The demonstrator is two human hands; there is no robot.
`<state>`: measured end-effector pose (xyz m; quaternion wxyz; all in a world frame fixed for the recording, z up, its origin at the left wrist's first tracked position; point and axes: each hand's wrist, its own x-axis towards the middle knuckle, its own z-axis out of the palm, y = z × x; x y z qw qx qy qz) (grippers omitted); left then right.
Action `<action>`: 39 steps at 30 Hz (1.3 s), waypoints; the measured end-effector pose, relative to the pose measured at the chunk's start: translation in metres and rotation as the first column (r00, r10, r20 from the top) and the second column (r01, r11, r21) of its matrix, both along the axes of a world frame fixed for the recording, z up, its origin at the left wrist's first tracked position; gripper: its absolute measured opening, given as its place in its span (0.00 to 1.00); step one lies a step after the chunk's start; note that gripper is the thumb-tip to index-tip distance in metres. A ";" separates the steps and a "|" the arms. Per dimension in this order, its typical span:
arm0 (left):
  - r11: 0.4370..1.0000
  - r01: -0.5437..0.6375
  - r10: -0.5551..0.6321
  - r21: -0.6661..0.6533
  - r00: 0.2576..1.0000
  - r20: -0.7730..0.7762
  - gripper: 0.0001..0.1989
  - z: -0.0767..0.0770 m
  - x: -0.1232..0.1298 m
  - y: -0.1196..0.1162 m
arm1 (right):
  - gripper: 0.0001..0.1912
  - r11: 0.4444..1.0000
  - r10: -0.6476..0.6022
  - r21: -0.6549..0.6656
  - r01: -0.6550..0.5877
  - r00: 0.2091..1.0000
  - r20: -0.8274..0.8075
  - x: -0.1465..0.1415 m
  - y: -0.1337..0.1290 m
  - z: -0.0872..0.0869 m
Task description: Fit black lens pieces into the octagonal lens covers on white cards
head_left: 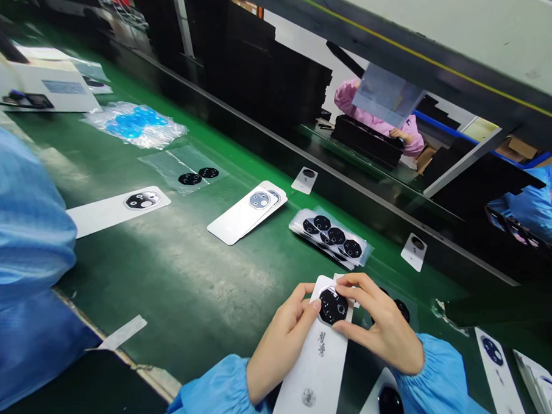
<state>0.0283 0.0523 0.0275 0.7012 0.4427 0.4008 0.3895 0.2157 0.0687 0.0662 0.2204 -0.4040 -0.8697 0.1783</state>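
A long white panel [322,376] with dark printed marks lies tilted in front of me, its upper end between my hands. A round black disc [333,306] with small holes sits at that end. My left hand [282,338] grips the panel's left edge, its thumb beside the disc. On the right, the fingers of my right hand [381,321] are bent round the black disc, thumb at its lower edge and fingertips at its top. More black discs [402,310] show partly behind my right hand. Another white panel [373,404] with a black disc lies below that hand.
On the green table [183,278] lie stacked white panels [240,218], bagged black discs [336,235], a clear bag [164,163] and blue pieces in plastic [137,123]. More panels [544,381] lie at right. A blue sleeve [25,242] is at left; people in pink and blue sit beyond.
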 end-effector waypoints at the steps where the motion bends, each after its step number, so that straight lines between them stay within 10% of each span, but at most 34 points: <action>1: 1.000 -0.006 0.006 0.005 1.000 0.000 0.20 0.001 -0.003 0.001 | 0.19 1.000 0.006 0.001 -0.006 1.000 -0.005 -0.002 0.002 0.000; 17: 0.989 -0.137 0.132 0.051 0.988 0.084 0.20 0.002 -0.065 0.016 | 0.20 0.982 0.176 0.080 -0.171 0.983 -0.050 -0.071 0.048 -0.002; 39: 0.992 -0.121 0.117 0.034 0.989 0.089 0.25 -0.002 -0.071 0.019 | 0.19 0.980 0.178 0.098 -0.175 0.984 -0.027 -0.078 0.052 -0.004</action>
